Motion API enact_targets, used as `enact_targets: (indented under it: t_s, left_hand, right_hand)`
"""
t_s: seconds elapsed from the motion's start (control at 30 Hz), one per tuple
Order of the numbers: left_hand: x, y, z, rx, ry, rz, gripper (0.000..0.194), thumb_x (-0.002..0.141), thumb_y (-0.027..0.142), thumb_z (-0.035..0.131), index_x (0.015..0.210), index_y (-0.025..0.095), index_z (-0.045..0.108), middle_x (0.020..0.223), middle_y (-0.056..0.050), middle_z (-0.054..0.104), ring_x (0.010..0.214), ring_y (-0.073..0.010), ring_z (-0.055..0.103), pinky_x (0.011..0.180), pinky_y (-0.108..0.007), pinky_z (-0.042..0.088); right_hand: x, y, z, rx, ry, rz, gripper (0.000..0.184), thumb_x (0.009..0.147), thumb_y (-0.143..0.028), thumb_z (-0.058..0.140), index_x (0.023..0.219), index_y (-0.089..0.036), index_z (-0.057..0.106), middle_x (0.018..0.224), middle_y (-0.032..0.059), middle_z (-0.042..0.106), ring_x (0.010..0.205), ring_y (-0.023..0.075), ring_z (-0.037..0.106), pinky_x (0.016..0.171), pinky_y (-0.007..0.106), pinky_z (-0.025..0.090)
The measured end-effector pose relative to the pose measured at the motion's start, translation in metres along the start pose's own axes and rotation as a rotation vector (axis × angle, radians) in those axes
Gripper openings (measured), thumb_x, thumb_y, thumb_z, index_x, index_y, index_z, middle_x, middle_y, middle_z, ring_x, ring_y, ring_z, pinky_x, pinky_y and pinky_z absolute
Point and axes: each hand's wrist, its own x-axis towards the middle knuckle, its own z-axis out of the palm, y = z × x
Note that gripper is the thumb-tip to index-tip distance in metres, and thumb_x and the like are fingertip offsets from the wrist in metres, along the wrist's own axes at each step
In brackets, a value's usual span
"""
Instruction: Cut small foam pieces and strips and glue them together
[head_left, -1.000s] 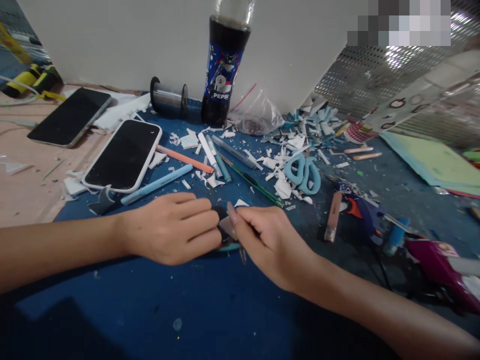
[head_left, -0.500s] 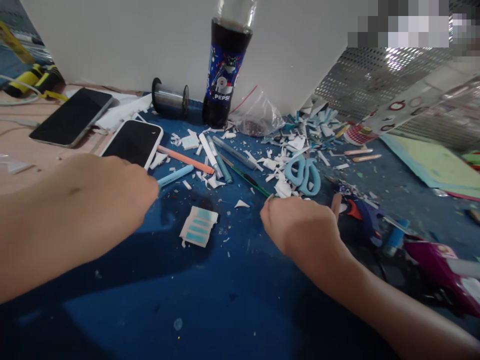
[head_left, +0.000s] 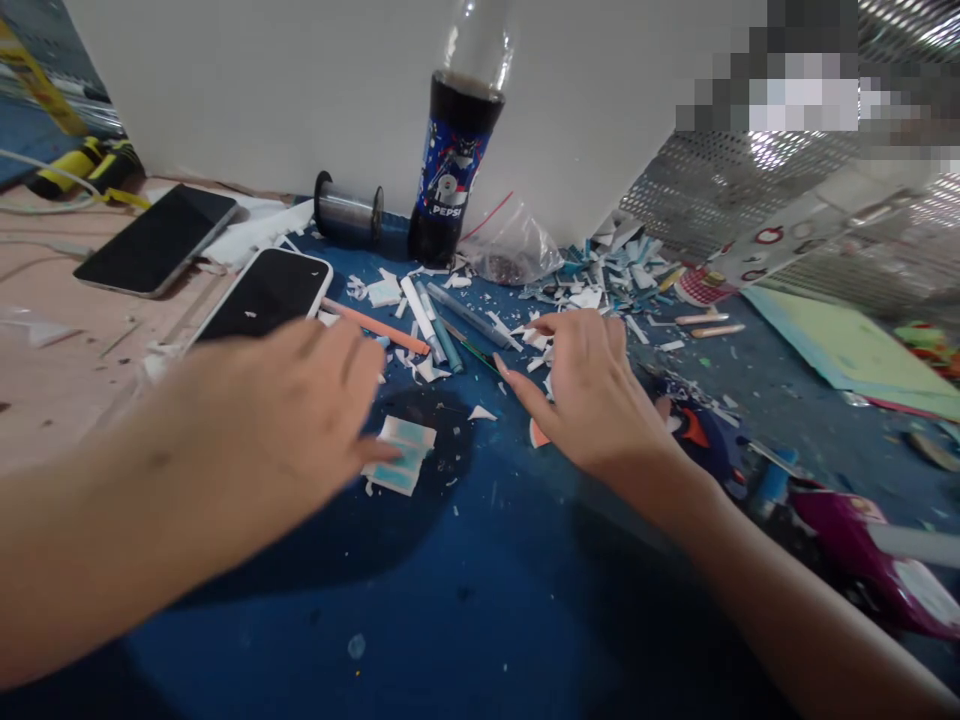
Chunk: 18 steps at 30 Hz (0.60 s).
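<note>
My left hand, smeared by motion, reaches in from the left with its thumb apart from the fingers. That thumb overlaps the edge of a small white card with light-blue stripes; contact is hard to tell. The tip of a light-blue marker peeks out beyond the fingers. To the right, my right hand is spread over paper scraps, thumb and index finger apart. By its thumb tip lies a thin green-handled tool. An orange piece shows under this hand, which hides the blue scissors.
Markers, a spool of wire, a Pepsi bottle and a zip bag stand or lie at the back. Two phones are at left. A magenta tool and coloured paper are on the right.
My left hand has moved right to the striped card, its thumb now apart. My right hand has let go of the green tool, opened and shifted slightly up over the scissors.
</note>
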Motion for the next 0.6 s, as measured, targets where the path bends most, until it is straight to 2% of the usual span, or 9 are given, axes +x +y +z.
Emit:
enact_targets:
  t_s: [0.03, 0.1, 0.17, 0.2, 0.33, 0.43, 0.5, 0.6]
  left_hand:
    - [0.002, 0.014, 0.004, 0.120, -0.041, 0.019, 0.045, 0.078, 0.058, 0.058, 0.082, 0.014, 0.051, 0.071, -0.008, 0.051, 0.059, -0.0225, 0.053, 0.040, -0.027, 0.030]
    - [0.004, 0.034, 0.016, 0.183, -0.045, -0.030, 0.062, 0.064, 0.071, 0.063, 0.082, 0.012, 0.052, 0.068, -0.007, 0.052, 0.054, -0.0219, 0.055, 0.036, -0.026, 0.031]
    - [0.003, 0.044, 0.028, 0.171, -0.144, -0.074, 0.062, 0.066, 0.068, 0.064, 0.087, 0.012, 0.052, 0.069, -0.007, 0.055, 0.054, -0.0234, 0.058, 0.037, -0.027, 0.036]
    - [0.003, 0.045, 0.033, 0.161, -0.157, -0.061, 0.059, 0.069, 0.066, 0.062, 0.090, 0.011, 0.052, 0.070, -0.008, 0.057, 0.055, -0.0237, 0.059, 0.038, -0.027, 0.037]
    - [0.004, 0.038, 0.038, 0.107, -0.195, 0.001, 0.042, 0.081, 0.046, 0.057, 0.103, 0.009, 0.052, 0.081, -0.011, 0.062, 0.067, -0.0261, 0.063, 0.047, -0.031, 0.046]
    - [0.005, 0.031, 0.033, 0.074, -0.213, 0.115, 0.040, 0.084, 0.033, 0.056, 0.114, 0.007, 0.050, 0.095, -0.014, 0.065, 0.084, -0.0281, 0.064, 0.059, -0.032, 0.051]
    - [0.004, 0.026, 0.030, 0.092, -0.174, 0.176, 0.043, 0.083, 0.030, 0.059, 0.117, 0.006, 0.049, 0.102, -0.016, 0.065, 0.091, -0.0290, 0.063, 0.066, -0.033, 0.052]
    - [0.001, 0.018, 0.029, 0.106, -0.114, 0.210, 0.049, 0.081, 0.033, 0.063, 0.118, 0.004, 0.047, 0.104, -0.017, 0.066, 0.090, -0.0273, 0.063, 0.071, -0.034, 0.053]
  right_hand:
    - [0.002, 0.001, 0.004, 0.007, -0.005, -0.029, 0.038, 0.091, -0.041, 0.044, 0.115, -0.011, 0.045, 0.106, 0.0199, 0.050, 0.100, 0.0332, 0.047, 0.083, 0.047, 0.043]
    - [0.003, 0.004, 0.014, 0.021, -0.031, -0.073, 0.038, 0.092, -0.041, 0.042, 0.118, -0.012, 0.042, 0.104, 0.0180, 0.051, 0.099, 0.0313, 0.047, 0.083, 0.046, 0.044]
    - [0.002, 0.007, 0.022, 0.021, -0.059, -0.108, 0.038, 0.094, -0.040, 0.040, 0.118, -0.011, 0.041, 0.101, 0.0170, 0.050, 0.097, 0.0299, 0.048, 0.082, 0.044, 0.045]
    - [0.002, 0.009, 0.026, 0.016, -0.065, -0.122, 0.036, 0.094, -0.038, 0.039, 0.117, -0.011, 0.042, 0.101, 0.0168, 0.050, 0.096, 0.0292, 0.048, 0.082, 0.043, 0.045]
    - [0.003, 0.017, 0.040, 0.023, -0.047, -0.118, 0.028, 0.096, -0.029, 0.032, 0.111, -0.010, 0.045, 0.098, 0.0169, 0.049, 0.096, 0.0280, 0.047, 0.085, 0.043, 0.043]
    - [0.006, 0.024, 0.049, 0.108, -0.023, -0.049, 0.024, 0.094, -0.027, 0.035, 0.108, -0.011, 0.046, 0.095, 0.0148, 0.049, 0.093, 0.0269, 0.048, 0.083, 0.042, 0.044]
    - [0.010, 0.028, 0.053, 0.156, 0.021, 0.004, 0.022, 0.093, -0.027, 0.039, 0.105, -0.012, 0.048, 0.093, 0.0141, 0.051, 0.093, 0.0270, 0.048, 0.081, 0.041, 0.044]
    - [0.014, 0.033, 0.051, 0.185, 0.123, 0.078, 0.016, 0.092, -0.026, 0.040, 0.098, -0.015, 0.050, 0.093, 0.0137, 0.053, 0.093, 0.0273, 0.047, 0.082, 0.043, 0.042]
